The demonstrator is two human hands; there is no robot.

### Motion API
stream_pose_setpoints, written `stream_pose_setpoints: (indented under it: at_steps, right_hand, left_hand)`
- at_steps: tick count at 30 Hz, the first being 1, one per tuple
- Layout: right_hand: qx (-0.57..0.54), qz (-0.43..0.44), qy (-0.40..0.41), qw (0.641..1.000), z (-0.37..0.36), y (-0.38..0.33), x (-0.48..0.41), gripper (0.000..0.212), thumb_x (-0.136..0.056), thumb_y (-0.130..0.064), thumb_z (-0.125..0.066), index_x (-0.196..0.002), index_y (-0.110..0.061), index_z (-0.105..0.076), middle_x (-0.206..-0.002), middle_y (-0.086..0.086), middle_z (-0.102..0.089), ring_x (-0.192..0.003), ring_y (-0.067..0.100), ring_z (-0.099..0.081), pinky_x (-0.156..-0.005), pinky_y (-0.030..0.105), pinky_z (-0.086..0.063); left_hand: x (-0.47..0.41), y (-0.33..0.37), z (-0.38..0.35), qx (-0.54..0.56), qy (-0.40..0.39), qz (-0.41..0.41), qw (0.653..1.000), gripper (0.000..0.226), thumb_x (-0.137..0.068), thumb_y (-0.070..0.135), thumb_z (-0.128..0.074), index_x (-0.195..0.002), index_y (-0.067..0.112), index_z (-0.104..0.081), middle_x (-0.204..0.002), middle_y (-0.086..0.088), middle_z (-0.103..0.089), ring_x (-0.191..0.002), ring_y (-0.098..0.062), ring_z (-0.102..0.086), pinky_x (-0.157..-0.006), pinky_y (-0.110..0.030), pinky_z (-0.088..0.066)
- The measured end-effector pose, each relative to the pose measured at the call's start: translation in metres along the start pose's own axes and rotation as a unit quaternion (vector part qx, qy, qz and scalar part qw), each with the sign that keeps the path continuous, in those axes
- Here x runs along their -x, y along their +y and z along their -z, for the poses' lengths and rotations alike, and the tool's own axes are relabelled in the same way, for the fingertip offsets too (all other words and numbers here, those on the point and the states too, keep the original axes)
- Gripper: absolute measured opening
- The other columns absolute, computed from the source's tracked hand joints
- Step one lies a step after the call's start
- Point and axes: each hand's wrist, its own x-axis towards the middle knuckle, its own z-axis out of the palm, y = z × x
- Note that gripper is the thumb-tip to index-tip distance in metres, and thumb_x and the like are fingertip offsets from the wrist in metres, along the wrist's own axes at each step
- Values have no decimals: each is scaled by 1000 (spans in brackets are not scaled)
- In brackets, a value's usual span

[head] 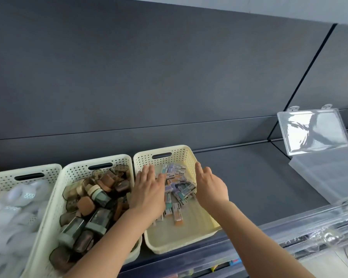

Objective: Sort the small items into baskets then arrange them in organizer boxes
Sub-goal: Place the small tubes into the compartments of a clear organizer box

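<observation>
Three cream perforated baskets stand side by side on a dark shelf. The right basket (204, 223) holds several small boxed erasers (179, 186) piled toward its back. My left hand (148, 194) lies flat, fingers straight, over the left part of that pile. My right hand (210, 187) reaches over the basket's right rim with fingers extended, holding nothing I can see. The middle basket (48, 223) is full of brown, green and orange sharpener-like items (92, 207). The left basket (0, 180) holds white tape-like rolls (12, 213).
A clear organizer box (329, 177) with its lid (313, 131) raised stands at the right on the shelf. A transparent shelf guard (309, 223) runs along the front edge at lower right. Bare shelf lies between the right basket and the organizer box.
</observation>
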Motion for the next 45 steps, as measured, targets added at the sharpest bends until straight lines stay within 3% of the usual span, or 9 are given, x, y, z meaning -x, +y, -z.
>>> stream_pose_setpoints:
  at_steps: [8,11,13,15,18,25,37,40,45]
  right_hand:
    - [-19,47,8,999,5,40,-2,63,-89,-9,-50,-143,-19,-20,-101,3,-58,-76,23,-60,-53,32,-49]
    - [-18,67,13,997,8,61,2,39,-93,-18,-47,-129,-19,-31,-75,-3,-55,-61,19,-55,-45,28,-42]
    - [-28,80,11,996,10,72,3,29,-93,-18,-45,-120,-18,-35,-66,-4,-50,-53,18,-49,-40,26,-33]
    - [-47,92,10,995,11,80,3,20,-93,-16,-43,-112,-16,-40,-65,-3,-49,-54,20,-48,-40,25,-28]
    - [-84,108,10,991,14,92,5,14,-91,-14,-42,-105,-15,-44,-69,-2,-50,-59,23,-50,-41,26,-26]
    - [-112,77,42,990,25,139,-5,19,-93,-22,-38,-106,-21,-52,-72,-5,-54,-62,19,-54,-47,25,-35]
    - [-50,4,95,994,61,253,-18,26,-95,-22,-40,-116,-20,-55,-84,-2,-64,-69,20,-56,-46,24,-34]
    - [-52,4,90,995,62,280,-22,29,-96,-23,-40,-122,-20,-54,-93,1,-68,-79,22,-62,-53,26,-42]
    - [-50,35,79,995,59,319,-35,31,-98,-25,-39,-126,-20,-51,-99,1,-68,-72,18,-56,-48,23,-36]
  left_hand:
    - [6,24,1,6,29,80,996,72,-90,6,-47,-152,17,-11,-159,-16,4,-146,-34,8,-115,-41,4]
    - [16,38,3,13,63,157,986,68,-93,14,-49,-151,11,-14,-153,-19,-19,-136,-32,-27,-111,-34,-29]
    - [19,45,4,39,75,211,974,65,-93,15,-50,-148,7,-17,-132,-15,-43,-104,-22,-53,-80,-27,-50]
    - [21,50,6,66,63,255,963,61,-94,12,-49,-147,6,-19,-115,-12,-55,-82,-18,-61,-62,-28,-52]
    - [22,57,8,65,52,265,961,51,-94,13,-49,-142,7,-32,-93,-4,-59,-73,-16,-59,-56,-29,-49]
    - [-2,95,14,153,108,212,959,39,-96,16,-48,-135,16,-44,-118,-1,-62,-93,-15,-62,-52,-15,-33]
    - [-70,196,8,257,103,102,955,32,-96,11,-42,-126,18,-49,-111,0,-62,-84,-15,-59,-64,-33,-53]
    - [-78,221,2,264,99,103,954,30,-95,11,-42,-123,18,-50,-108,2,-62,-82,-14,-60,-62,-33,-53]
    - [-86,258,-6,262,106,136,949,29,-95,11,-41,-121,19,-51,-108,3,-62,-82,-14,-59,-62,-32,-52]
